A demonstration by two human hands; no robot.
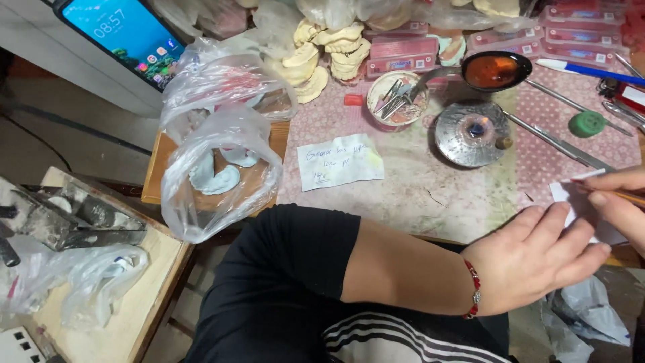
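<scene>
two hands at the worktop (430,195) edge: left hand (537,259) flat, fingers spread, pinning a white paper slip (571,198); right hand (621,198) closed on a pencil (625,195), tip on the slip. writing barely shows; an earlier handwritten note (339,160) lies nearby.

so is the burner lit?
Yes, a small flame glows at the middle of the round metal burner, beside the ladle of orange liquid.

Blue phone screen (127,33) — pink boxes (402,55); note (339,160)

White paper slip (568,195) flat at table edge
</scene>
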